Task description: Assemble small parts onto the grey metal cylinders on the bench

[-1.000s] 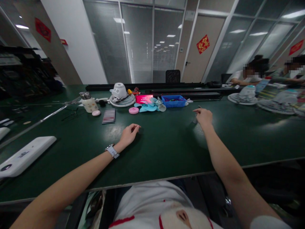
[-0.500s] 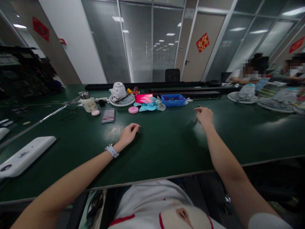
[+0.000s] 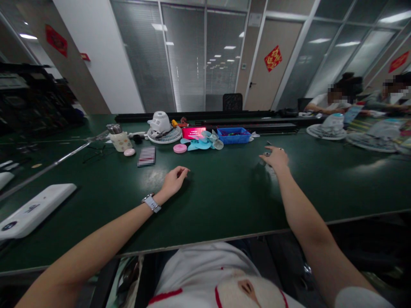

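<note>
The right hand (image 3: 278, 160) has thumb and finger spread, so a low, light touch would best suit the small pale thing (image 3: 270, 171) under it, on the right of the green table (image 3: 221, 201). It looks greyish, perhaps see-through, its shape mostly hidden — the left hand (image 3: 173, 180) curls nearby on the left — whether it pinches anything, I cannot tell

the right hand (image 3: 276, 159) is partly hiding something greyish (image 3: 270, 170), too small to tell; left, a card (image 3: 147, 156) is showing only as blurred blocks.
</note>
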Available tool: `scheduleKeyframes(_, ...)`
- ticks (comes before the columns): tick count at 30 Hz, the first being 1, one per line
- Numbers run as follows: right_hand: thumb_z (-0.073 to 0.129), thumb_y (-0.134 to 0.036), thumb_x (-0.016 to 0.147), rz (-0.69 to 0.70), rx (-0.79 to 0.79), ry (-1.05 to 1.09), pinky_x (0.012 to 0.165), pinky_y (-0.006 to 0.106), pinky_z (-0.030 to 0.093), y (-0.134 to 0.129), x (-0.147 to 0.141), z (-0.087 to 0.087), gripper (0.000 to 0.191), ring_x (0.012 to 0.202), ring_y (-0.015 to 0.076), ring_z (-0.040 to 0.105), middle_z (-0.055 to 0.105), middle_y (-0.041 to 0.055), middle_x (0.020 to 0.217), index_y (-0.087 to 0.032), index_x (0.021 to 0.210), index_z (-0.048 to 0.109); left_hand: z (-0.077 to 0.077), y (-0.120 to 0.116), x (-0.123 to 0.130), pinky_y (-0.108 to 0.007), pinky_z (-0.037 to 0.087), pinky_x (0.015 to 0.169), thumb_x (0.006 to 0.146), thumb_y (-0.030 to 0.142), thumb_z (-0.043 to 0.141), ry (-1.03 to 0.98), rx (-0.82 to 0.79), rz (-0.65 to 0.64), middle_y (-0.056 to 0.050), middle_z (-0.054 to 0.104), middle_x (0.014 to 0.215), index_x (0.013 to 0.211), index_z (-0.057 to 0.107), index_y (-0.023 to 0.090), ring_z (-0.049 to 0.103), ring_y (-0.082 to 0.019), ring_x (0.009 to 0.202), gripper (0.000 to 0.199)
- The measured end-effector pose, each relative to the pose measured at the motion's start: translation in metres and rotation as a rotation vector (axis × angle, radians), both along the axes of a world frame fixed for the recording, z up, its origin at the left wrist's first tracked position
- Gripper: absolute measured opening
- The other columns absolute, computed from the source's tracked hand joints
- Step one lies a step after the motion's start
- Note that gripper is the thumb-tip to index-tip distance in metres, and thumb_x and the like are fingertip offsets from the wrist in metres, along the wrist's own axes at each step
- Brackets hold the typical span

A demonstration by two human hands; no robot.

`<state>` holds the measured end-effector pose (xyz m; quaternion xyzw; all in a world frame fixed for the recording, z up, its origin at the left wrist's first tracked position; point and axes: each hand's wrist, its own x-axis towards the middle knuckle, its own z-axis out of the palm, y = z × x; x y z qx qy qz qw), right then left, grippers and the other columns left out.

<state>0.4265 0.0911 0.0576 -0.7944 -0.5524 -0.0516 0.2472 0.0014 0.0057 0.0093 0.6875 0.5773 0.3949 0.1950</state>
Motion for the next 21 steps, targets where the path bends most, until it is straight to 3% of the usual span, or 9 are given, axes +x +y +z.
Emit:
scheduleKeyframes(3,0.078,-0.032,0.073,-0.009,-0.077,0.023,0.086,0.039,0.051,0.001,0.003,-0.001,0.056,0.1,0.0286,0.066,0.07,0.0145,0.113,-0.023,0.127,0.066,-0.001,0.001,0.0,-0.031,0.048,0.073,0.092,0.045,0.047,0.008,0.004,-0.003,-0.006,0.073,0.087,0.101,0.07,0.018,0.066,-0.021,0.081,0.036)
scheduleKeyframes(7,0.077,-0.028,0.073,0.089,0.019,0.041,0.093,0.041,0.049,0.0,-0.017,-0.001,0.064,0.104,0.0285,0.066,0.071,0.0134,0.112,-0.02,0.134,0.059,-0.003,0.001,0.0,-0.031,0.048,0.072,0.093,0.047,0.047,0.014,0.025,-0.018,-0.005,0.072,0.088,0.101,0.069,0.019,0.065,-0.02,0.081,0.037)
scheduleKeyframes(11,0.078,-0.021,0.07,0.491,0.102,0.289,0.094,0.039,0.051,-0.013,-0.077,-0.006,0.071,0.098,0.0225,0.069,0.072,0.0079,0.109,-0.023,0.138,0.054,0.002,-0.006,0.006,-0.031,0.047,0.072,0.092,0.047,0.049,0.041,0.055,-0.083,-0.005,0.07,0.092,0.104,0.068,0.02,0.062,-0.02,0.085,0.035)
scheduleKeyframes(15,0.078,-0.012,0.068,0.999,-0.026,0.618,0.096,0.039,0.052,-0.044,-0.144,-0.013,0.077,0.098,0.0194,0.069,0.072,0.0076,0.105,-0.021,0.139,0.052,0.014,-0.022,0.018,-0.031,0.045,0.075,0.092,0.049,0.053,0.091,0.122,-0.181,-0.005,0.068,0.096,0.113,0.066,0.022,0.059,-0.021,0.092,0.036)
scheduleKeyframes(17,0.078,-0.009,0.067,1.135,-0.105,0.688,0.097,0.041,0.052,-0.062,-0.166,-0.014,0.077,0.099,0.0194,0.068,0.072,0.0071,0.105,-0.021,0.139,0.052,0.018,-0.031,0.025,-0.032,0.046,0.078,0.092,0.049,0.054,0.098,0.148,-0.227,-0.006,0.068,0.1,0.118,0.064,0.023,0.058,-0.022,0.096,0.038)
scheduleKeyframes(21,0.077,-0.01,0.069,1.24,-0.215,0.751,0.093,0.04,0.054,-0.085,-0.185,-0.015,0.077,0.097,0.0195,0.069,0.07,0.0072,0.109,-0.02,0.14,0.05,0.022,-0.042,0.036,-0.037,0.044,0.089,0.093,0.046,0.054,0.102,0.197,-0.317,-0.007,0.068,0.107,0.123,0.064,0.024,0.057,-0.023,0.101,0.038)
